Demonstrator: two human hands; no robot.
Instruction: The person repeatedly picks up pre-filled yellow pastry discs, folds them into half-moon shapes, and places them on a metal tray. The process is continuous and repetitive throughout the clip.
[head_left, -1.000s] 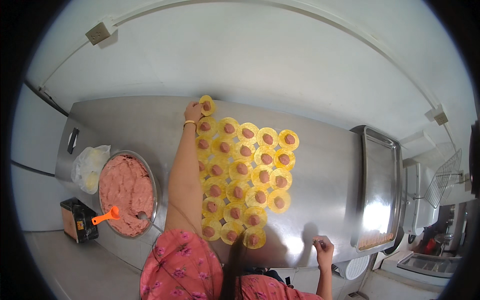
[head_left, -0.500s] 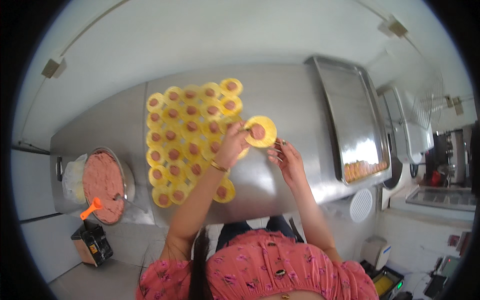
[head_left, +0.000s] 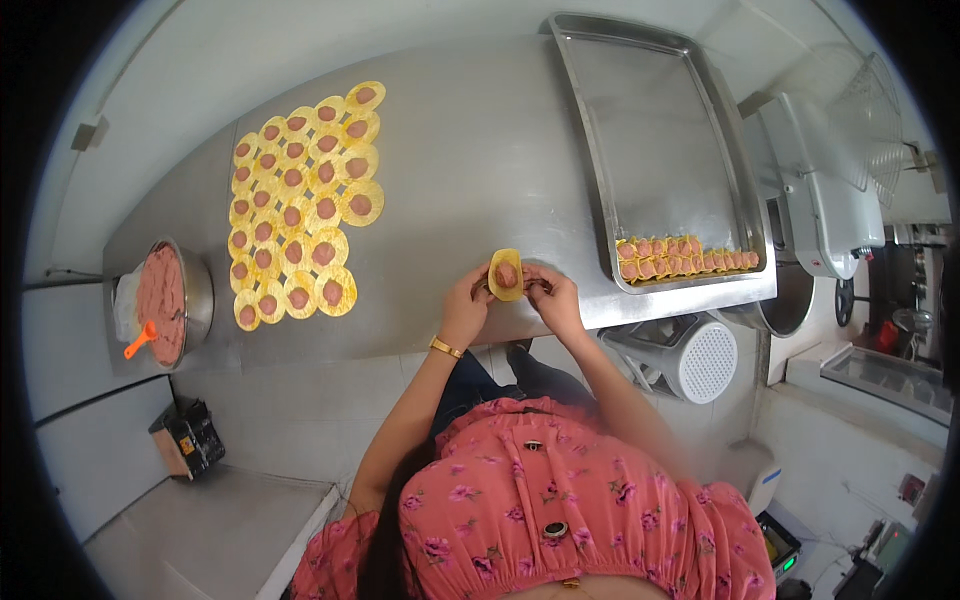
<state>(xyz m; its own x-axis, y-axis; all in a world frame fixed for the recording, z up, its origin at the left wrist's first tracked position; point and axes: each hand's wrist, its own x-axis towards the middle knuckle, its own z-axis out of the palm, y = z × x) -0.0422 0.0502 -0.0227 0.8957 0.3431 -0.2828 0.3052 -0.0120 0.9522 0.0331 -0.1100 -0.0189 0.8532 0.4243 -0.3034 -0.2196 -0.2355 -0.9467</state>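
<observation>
Centrally, one yellow wrapper [head_left: 507, 256] with a lump of pink filling [head_left: 506, 276] is located between the hands, above the near edge of the metal table [head_left: 470, 170]. Its sides are bent upward. The left hand [head_left: 466, 305] is pinched on its left edge; the right hand [head_left: 555, 302] is pinched on its right edge. Leftward, flat filled rounds [head_left: 293, 215] lie in rows. Rightward, a metal tray [head_left: 660, 130] holds formed dumplings [head_left: 680, 262] along its near end. Far left: a metal bowl [head_left: 200, 305] of filling with an orange scoop [head_left: 140, 342].
</observation>
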